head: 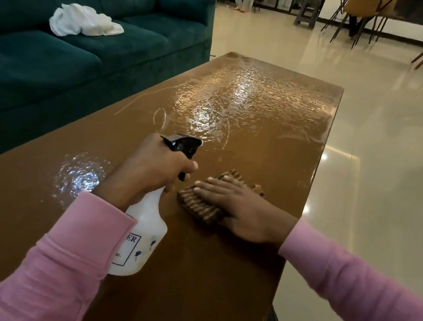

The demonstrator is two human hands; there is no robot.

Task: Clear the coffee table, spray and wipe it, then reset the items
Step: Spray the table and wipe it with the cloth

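The left hand (155, 168) gripped the spray bottle (143, 232) by its neck, one finger curled at the trigger, with the nozzle aimed toward the far end of the coffee table (184, 306). The right hand (236, 207) lay flat, fingers straight and close together, pressing a striped brown cloth (198, 206) onto the top near the right edge, about midway along. A wet film (241, 96) covered the far half, and a separate sprayed patch (80, 174) sat near the left edge. Wiping would likely go best in long overlapping strokes from the far end toward the near one, under even palm pressure. The strokes should catch the left patch too, with the bottle held clear of the cloth's path.
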